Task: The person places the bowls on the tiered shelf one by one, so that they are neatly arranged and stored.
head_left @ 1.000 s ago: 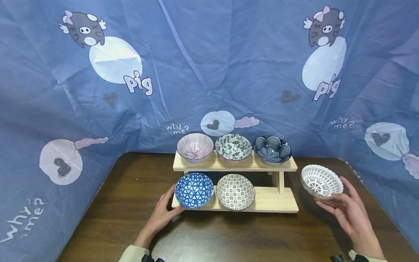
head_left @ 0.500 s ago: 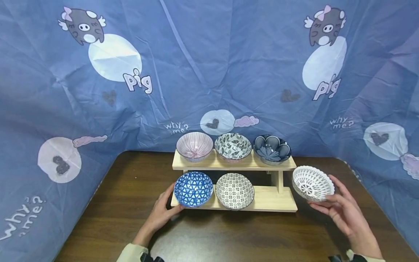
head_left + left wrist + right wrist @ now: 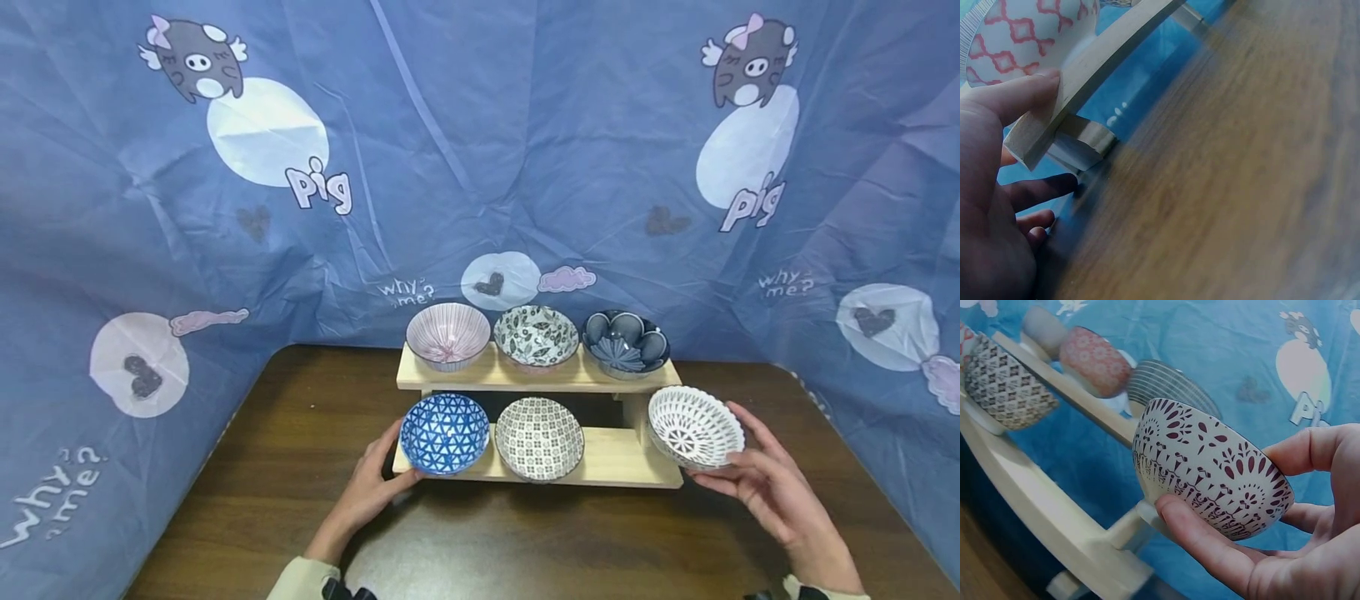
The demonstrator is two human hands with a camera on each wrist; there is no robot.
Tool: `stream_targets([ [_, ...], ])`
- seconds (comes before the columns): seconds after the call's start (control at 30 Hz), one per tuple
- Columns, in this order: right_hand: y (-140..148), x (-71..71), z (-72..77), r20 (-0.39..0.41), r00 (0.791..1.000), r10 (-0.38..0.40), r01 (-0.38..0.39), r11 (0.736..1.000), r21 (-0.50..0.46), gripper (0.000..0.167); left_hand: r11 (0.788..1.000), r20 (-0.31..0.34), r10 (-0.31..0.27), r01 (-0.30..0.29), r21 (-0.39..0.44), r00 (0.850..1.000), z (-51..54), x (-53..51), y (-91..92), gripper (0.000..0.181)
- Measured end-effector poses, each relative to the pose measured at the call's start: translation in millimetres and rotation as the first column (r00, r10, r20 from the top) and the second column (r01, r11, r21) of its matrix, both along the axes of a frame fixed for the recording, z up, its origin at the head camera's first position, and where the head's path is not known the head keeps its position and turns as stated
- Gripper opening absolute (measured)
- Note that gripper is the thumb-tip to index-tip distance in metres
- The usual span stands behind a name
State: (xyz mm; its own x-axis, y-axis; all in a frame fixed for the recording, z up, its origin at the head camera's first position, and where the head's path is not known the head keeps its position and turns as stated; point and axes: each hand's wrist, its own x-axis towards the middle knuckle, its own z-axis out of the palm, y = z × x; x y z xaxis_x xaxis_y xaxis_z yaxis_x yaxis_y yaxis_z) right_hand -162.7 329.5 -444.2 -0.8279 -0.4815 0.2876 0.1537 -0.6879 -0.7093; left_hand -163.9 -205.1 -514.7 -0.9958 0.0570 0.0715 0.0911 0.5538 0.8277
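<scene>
My right hand (image 3: 780,496) holds a white bowl (image 3: 696,427) with a scalloped rim, its inside patterned in grey. The bowl is tilted and hangs over the right end of the lower shelf of a two-tier wooden rack (image 3: 630,458). In the right wrist view its outside shows dark red motifs, pinched between the thumb and fingers. At the rack's left end my left hand (image 3: 367,492) grips the lower board, thumb along the front. Close to that thumb sits a blue triangle-patterned bowl (image 3: 444,433). Beside it stands a grey-patterned bowl (image 3: 539,439).
On the upper shelf stand a pink-striped bowl (image 3: 447,335), a leaf-patterned bowl (image 3: 536,336) and a dark blue bowl (image 3: 626,343). The rack rests on a brown wooden table (image 3: 525,542). A blue cloth (image 3: 480,150) printed with pigs hangs behind and at the sides.
My right hand has carried the white bowl leftward and slightly nearer, from beside the rack to over the lower shelf's right end. The left hand stays at the rack's left end.
</scene>
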Motion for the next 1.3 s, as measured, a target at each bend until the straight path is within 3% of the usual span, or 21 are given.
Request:
stream_targets([
  [0.3,-18.1,2.2,-1.1,0.043,0.999,-0.009,0.005,0.995,0.096,0.070,1.000,0.003,-0.001,0.001,0.006,1.000,0.2,0.7,1.2,0.087],
  [0.6,-29.8,1.7,-4.9,0.030,0.999,0.017,-0.020,0.992,0.123,0.073,1.000,-0.028,-0.007,0.007,0.013,1.000,0.0,1.2,0.5,0.086],
  [1.3,-51.3,0.9,-10.5,0.051,0.998,-0.024,0.011,0.972,0.233,0.070,1.000,0.005,-0.001,0.001,0.007,1.000,1.0,1.2,0.9,0.088],
])
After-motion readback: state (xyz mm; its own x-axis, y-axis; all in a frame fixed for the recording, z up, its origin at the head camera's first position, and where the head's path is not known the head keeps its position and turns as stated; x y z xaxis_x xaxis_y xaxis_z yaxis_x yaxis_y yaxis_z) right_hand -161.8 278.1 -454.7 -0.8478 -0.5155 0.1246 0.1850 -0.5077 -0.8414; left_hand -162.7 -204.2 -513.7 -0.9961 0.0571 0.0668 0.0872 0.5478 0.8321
